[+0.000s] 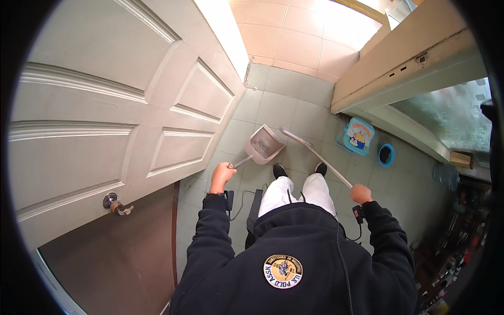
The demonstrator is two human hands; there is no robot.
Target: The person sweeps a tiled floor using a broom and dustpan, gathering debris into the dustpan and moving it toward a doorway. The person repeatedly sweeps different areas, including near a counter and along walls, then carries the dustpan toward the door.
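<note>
My left hand [223, 173] is closed around the handle of a pale pink plastic dustpan [271, 156], which lies in front of my feet with grey dust or debris in its pan. In my right hand [360, 193] is the long pale handle of a broom [328, 164]. The broom's head, partly blurred, is near the floor to the right of the dustpan, apart from it. Green-grey floor tiles [277, 108] lie under both tools.
On the left stands a panelled door [157, 106] with keys [126, 210] in its knob. To the right are a light blue lidded bin [358, 136] with a cartoon print, a small blue container [386, 155] and a clear plastic bottle [446, 176]. Pinkish tiles [295, 47] begin beyond the doorway.
</note>
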